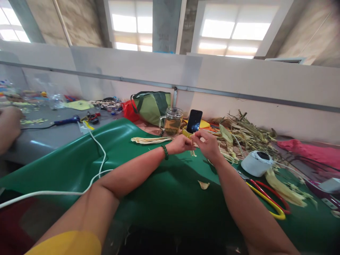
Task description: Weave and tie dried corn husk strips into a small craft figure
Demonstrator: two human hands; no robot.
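Observation:
My left hand (pixel 181 144), with a green bead bracelet at the wrist, is closed with its fingers pinched together. A bundle of pale dried corn husk strips (pixel 151 140) sticks out to the left behind it. Close by, my right hand (pixel 208 144) pinches thumb against fingers, its tips almost touching the left hand. Short pale husk ends (pixel 193 153) show just below the fingertips. What lies between the fingers is too small to make out. Beneath both arms spreads a green mat (pixel 170 184), with a loose husk scrap (pixel 203 185) on it.
Behind my hands stand a glass mug (pixel 173 122), a phone (pixel 194 121) and a green bag (pixel 154 106). At right are a white thread spool (pixel 256 163), red-and-yellow-handled scissors (pixel 268 198) and piled husks (pixel 249 134). A white cable (pixel 102 152) crosses the mat; another person's hand (pixel 10 124) appears far left.

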